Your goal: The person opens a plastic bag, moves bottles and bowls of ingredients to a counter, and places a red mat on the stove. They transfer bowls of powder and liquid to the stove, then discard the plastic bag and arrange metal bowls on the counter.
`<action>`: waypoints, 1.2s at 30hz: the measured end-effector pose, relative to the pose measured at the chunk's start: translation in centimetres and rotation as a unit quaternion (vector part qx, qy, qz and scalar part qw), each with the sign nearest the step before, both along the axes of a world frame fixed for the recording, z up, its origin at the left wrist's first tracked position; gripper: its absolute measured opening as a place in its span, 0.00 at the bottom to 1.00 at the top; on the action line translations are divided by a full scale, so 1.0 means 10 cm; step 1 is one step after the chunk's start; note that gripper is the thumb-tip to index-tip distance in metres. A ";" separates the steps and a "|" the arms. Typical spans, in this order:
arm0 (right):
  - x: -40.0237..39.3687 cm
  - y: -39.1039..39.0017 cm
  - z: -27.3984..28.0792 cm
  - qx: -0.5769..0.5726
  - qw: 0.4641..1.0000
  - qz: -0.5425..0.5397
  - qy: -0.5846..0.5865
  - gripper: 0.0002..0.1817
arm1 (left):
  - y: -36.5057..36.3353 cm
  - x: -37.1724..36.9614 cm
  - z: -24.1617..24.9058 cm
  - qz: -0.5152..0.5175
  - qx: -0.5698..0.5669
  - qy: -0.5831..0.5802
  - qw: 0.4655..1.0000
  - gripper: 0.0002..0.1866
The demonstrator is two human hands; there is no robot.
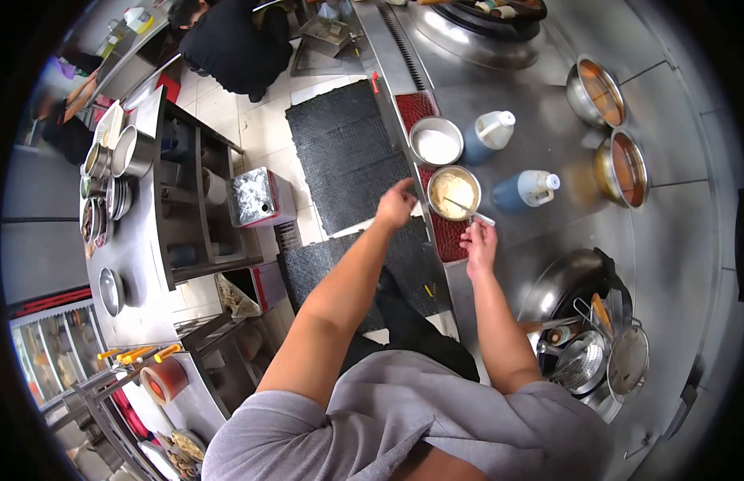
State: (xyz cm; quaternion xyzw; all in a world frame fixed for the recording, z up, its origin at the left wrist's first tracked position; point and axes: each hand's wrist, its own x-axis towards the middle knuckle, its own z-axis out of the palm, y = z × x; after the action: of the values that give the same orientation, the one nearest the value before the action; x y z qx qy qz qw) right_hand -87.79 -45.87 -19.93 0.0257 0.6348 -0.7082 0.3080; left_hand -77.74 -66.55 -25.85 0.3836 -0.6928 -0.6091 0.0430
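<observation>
**Two hands near a metal bowl of pale mixture**

Set on a red strip [450, 243] along the edge of a steel counter [510, 258]: a metal bowl [430, 195] of pale yellow mixture [462, 191], taken here as the clock's centre, with 12 toward the top of the view. Inside, a slim utensil [471, 212], leaning out over the rim toward 4 o'clock. At 5 o'clock, close to the handle's end, the right hand [481, 247], fingers bent; cannot tell a pinch on the handle from a near miss. Near 9 o'clock, just off the rim, the left hand [397, 206], fingers loosely curled, with nothing visible in the grip. At 11 o'clock, just beside the bowl, a metal pan [438, 123] of white contents. At 1 and 3 o'clock, a first jug [486, 138] and a second jug [529, 190], both blue and white. Well apart, toward 10 o'clock, a bent-over person [232, 52] in dark clothing.
</observation>
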 end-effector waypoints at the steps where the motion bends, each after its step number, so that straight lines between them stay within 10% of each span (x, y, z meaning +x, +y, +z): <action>1: -0.01 0.06 -0.02 0.054 0.997 0.024 0.051 0.09 | 0.20 0.05 0.13 -0.009 -0.008 -0.013 1.000 0.38; 8: 0.02 -0.14 0.14 0.003 1.000 0.027 -0.013 0.17 | 0.90 0.03 0.20 0.029 -0.019 -0.025 0.999 0.55; 29: -0.13 -0.33 0.20 -0.027 0.997 0.005 -0.068 0.15 | 0.84 -0.05 0.17 -0.008 -0.079 -0.032 0.996 0.59; 34: 0.18 -0.14 0.11 -0.105 0.961 -0.018 -0.253 0.22 | 0.69 0.48 0.44 -0.035 0.034 0.046 0.998 0.56; 36: 0.54 -0.14 0.13 -0.107 0.936 0.132 -0.308 0.27 | 0.55 0.97 0.56 -0.016 0.097 0.063 0.993 0.55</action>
State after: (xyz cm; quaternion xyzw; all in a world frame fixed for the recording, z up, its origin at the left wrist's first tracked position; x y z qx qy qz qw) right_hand -82.38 -47.24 -18.58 0.1251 0.4272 -0.6824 0.5799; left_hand -68.00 -61.05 -20.27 0.3360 -0.6324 -0.6968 0.0391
